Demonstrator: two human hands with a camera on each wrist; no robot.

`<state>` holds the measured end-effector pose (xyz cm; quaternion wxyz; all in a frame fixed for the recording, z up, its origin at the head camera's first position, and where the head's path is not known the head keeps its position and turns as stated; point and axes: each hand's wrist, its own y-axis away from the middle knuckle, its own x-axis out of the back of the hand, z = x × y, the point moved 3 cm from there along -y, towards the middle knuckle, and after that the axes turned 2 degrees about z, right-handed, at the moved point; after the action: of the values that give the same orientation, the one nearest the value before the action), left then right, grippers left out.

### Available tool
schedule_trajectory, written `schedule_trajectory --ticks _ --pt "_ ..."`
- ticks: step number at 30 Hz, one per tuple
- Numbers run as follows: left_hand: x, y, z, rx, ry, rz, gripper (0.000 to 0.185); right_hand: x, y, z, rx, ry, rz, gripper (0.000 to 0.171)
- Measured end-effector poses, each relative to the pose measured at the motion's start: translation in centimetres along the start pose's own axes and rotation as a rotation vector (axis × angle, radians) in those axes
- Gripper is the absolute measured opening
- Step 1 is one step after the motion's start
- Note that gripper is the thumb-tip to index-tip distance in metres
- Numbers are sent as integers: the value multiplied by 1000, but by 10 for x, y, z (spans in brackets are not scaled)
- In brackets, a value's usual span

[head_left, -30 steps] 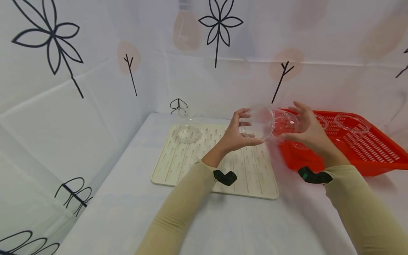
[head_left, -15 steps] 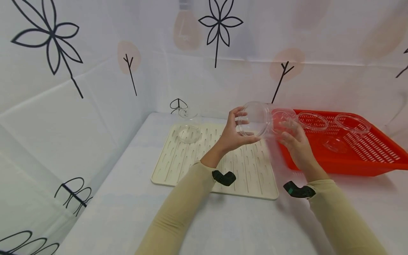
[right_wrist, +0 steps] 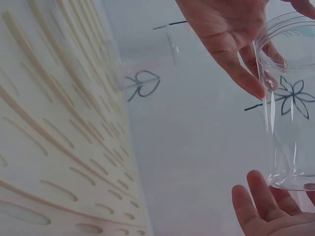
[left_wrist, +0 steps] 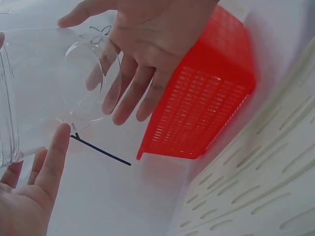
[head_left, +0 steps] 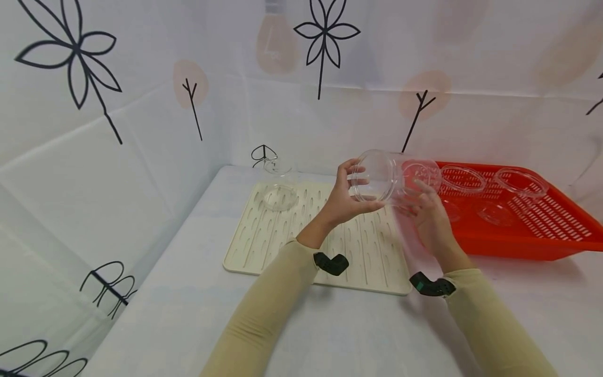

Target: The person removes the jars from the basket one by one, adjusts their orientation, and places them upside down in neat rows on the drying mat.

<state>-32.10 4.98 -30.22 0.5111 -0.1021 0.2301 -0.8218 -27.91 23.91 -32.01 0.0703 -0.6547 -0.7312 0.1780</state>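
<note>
A clear plastic jar point(head_left: 393, 180) lies on its side in the air over the right edge of the cream mat point(head_left: 282, 235). My left hand point(head_left: 348, 196) grips its open mouth end, thumb below and fingers curled over the rim. My right hand point(head_left: 426, 212) is at the jar's base, its fingers straight and touching the underside. In the left wrist view the jar point(left_wrist: 49, 88) is at the left, with the right hand point(left_wrist: 142, 59) spread behind its base. The right wrist view has the jar point(right_wrist: 290, 98) between the left hand point(right_wrist: 231, 39) and the right hand point(right_wrist: 266, 206).
A red slotted basket point(head_left: 542, 230) at the right holds several clear lids and containers. A clear round piece point(head_left: 280, 198) sits on the mat's far left corner, with another clear jar point(head_left: 278, 167) behind it. White printed curtains close in the back and left.
My right hand has slid from around the jar's far side down under its base, and that arm has come left. The left hand keeps its hold on the mouth end.
</note>
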Motion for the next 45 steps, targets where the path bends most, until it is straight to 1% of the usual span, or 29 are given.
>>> schedule_trajectory --ticks 3,4,6,8,11,14,16,18,20,21,22,25,27,30,33,39,41,45 --pt "0 0 -1 0 4 -6 88 -2 -1 -1 20 -31 -4 43" --pt "1 0 -1 2 4 -6 88 -2 -2 -2 23 -57 0 41" --pt "1 0 -1 2 -3 -10 88 -3 -4 -5 27 -125 25 35" --pt "1 0 -1 8 -30 -7 88 -4 -6 -7 36 -218 55 32" --pt "2 0 -1 8 -82 2 89 -6 -10 -11 38 -363 129 35" --pt "2 -1 -2 8 -129 19 90 -8 -12 -13 28 -484 172 44" --pt "2 0 -3 9 -134 25 90 -10 -13 -14 -9 -566 175 48" --pt "2 0 -3 15 -138 27 90 -12 -15 -14 -48 -603 153 50" --pt "2 0 -4 19 -134 20 89 -14 -16 -13 -89 -600 116 52" --pt "2 0 -4 22 -134 16 90 -15 -16 -14 -103 -580 97 54" --pt "2 0 -4 26 -140 12 90 -15 -17 -14 -107 -541 77 54" --pt "4 1 -6 47 -164 9 90 -18 -21 -17 -95 -473 49 53" --pt "5 1 -7 69 -192 14 92 -19 -24 -20 -82 -441 51 53" --pt "8 2 -9 102 -218 24 94 -20 -27 -23 -91 -440 69 53" --pt "11 5 -11 125 -218 30 95 -22 -30 -26 -97 -414 74 53" --pt "22 9 -10 120 -215 49 95 -26 -36 -29 -66 -344 37 52" --pt "26 11 -10 114 -224 53 95 -26 -38 -29 -57 -342 32 52" --pt "36 16 -11 124 -249 60 93 -25 -40 -30 -64 -342 49 54"
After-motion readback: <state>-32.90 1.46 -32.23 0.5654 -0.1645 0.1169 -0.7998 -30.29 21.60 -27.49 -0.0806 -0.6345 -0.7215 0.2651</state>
